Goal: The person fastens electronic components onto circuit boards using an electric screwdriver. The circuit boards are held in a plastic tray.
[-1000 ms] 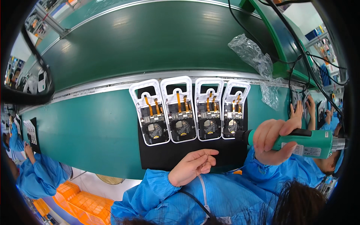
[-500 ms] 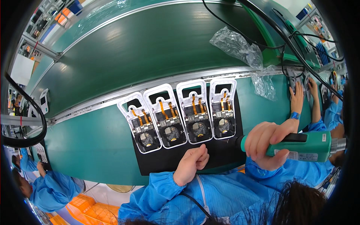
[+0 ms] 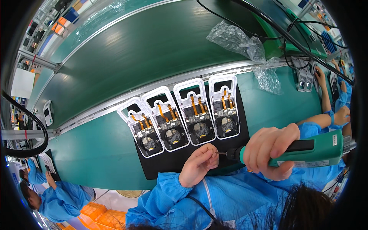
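My right hand (image 3: 270, 151) is wrapped round a green electric screwdriver (image 3: 322, 150), which lies nearly level with its bit pointing left. My left hand (image 3: 198, 165) is closed in a pinch at the tip of the thin bit (image 3: 221, 153); whatever is between the fingertips is too small to make out. Just beyond the hands, several white-framed device housings stand in a row, among them a rightmost housing (image 3: 227, 124) and a leftmost housing (image 3: 147, 143). Each carries a dark circuit board with orange flat cables. They lie on a black mat (image 3: 161, 166).
Behind the row runs a metal rail (image 3: 153, 85) beside a dark green belt surface (image 3: 134, 46). Crumpled clear plastic (image 3: 237, 42) lies at the back right, under black cables (image 3: 274, 23). Co-workers in blue sit at both sides; grey devices (image 3: 304, 78) lie by the right one.
The screwdriver has shifted slightly left, bringing its bit to my left fingertips. A co-worker's hand at the right has drawn back from the grey devices. The view has shifted slightly.
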`<move>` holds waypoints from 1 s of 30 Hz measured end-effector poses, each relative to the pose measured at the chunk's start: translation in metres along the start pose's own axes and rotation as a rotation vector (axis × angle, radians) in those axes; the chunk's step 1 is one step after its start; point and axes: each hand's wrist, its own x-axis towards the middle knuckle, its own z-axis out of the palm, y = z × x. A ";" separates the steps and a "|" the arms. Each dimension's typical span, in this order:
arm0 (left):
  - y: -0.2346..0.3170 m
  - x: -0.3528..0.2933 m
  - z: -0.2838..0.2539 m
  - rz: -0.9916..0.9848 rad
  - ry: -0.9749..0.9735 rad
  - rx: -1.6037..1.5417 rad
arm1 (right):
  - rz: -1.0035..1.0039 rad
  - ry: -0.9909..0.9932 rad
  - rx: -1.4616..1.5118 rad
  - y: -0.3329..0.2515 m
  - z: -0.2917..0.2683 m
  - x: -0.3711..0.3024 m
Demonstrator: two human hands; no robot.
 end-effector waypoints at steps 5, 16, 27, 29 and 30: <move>-0.001 0.000 0.001 -0.013 0.002 -0.009 | 0.044 -0.014 0.034 0.001 0.000 -0.003; -0.002 0.001 0.002 -0.051 -0.001 0.114 | 0.045 -0.033 0.046 0.002 -0.003 -0.004; -0.006 0.004 -0.012 -0.137 -0.135 -0.018 | 0.014 0.016 -0.126 0.009 0.004 0.003; -0.006 0.003 -0.012 -0.147 -0.152 -0.023 | 0.019 -0.001 -0.109 0.008 0.004 0.004; -0.006 0.002 -0.011 -0.137 -0.133 -0.056 | 0.020 -0.002 -0.108 0.009 0.004 0.004</move>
